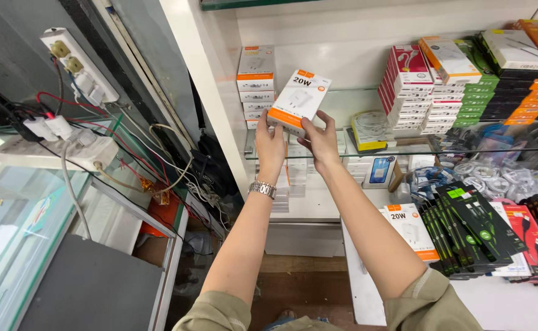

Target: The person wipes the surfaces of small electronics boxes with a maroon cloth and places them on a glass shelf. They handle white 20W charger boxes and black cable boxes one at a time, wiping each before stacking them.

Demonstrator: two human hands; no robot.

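Both hands, left hand [270, 146] and right hand [321, 140], clamp the white-and-orange charger box [298, 101]; keep it level approaching the box stack [256, 86] on the glass shelf [342, 116].

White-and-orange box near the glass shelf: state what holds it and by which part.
Both hands hold the small white cardboard box with an orange band: the left hand grips its lower left corner, the right hand its lower right edge.
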